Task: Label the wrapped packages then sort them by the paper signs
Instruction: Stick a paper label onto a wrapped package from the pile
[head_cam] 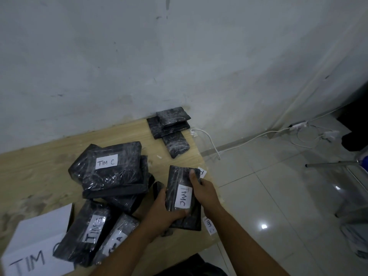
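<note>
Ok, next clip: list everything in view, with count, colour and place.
Held package: one, black, white TIM C label, above table's right edge.
Labelled packages: several, black, piled mid-table and near-left.
Unlabelled packages: about four, black, far corner by wall.
Paper sign: one, white, near-left.
Loose labels: two, white, table's right edge.
Table: one, light wood.
Cables: white, on floor.
Left hand: grip on package.
Right hand: grip on package.

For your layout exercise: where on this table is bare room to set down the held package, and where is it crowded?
Bare wood on the table lies left of the TIM C stack, toward the wall. A narrower gap runs between that stack and the unlabeled pile. The near edge is crowded: paper sign, labelled packages, both hands.
</note>
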{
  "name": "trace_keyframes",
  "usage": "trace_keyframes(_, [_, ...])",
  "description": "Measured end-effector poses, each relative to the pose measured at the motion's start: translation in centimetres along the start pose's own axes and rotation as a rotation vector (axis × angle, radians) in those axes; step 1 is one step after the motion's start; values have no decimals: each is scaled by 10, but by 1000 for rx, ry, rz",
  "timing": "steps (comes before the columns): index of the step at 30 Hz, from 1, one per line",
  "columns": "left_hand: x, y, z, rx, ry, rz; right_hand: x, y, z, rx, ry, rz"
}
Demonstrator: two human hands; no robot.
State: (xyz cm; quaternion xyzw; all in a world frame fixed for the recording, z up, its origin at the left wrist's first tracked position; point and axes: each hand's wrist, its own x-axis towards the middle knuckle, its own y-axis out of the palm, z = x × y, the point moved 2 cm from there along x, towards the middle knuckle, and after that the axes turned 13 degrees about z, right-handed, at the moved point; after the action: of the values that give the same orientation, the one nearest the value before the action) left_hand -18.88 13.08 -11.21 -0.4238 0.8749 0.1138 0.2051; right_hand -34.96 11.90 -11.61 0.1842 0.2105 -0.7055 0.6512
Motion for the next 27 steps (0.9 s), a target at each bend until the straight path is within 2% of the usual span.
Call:
trace_keyframes(3, [0,-2,2,-7,5,-18,-5,1,3,39,-80,227])
trace_keyframes(5, [-1,-1,3,-9,13,15,-5,0,-2,33,-106,248])
trace_keyframes(9, [0,-2,3,16,21,81,-2,-2,-8,124,-71,155])
trace_keyframes(12, [0,-4,-3,33,33,84,-2,4,-7,92,-85,78])
trace_keyframes(16, [2,-9,-2,34,73,-10,-2,9,-4,-86,-151,-222])
trace_keyframes(18, [2,-11,0,34,83,-64,-6,8,-1,-186,-253,-359])
trace_keyframes(20, [3,-13,0,29,98,-109,-11,10,1,-263,-293,-333])
trace_keyframes(27, [5,-11,0,56,142,-198,-18,30,4,-398,-193,-108])
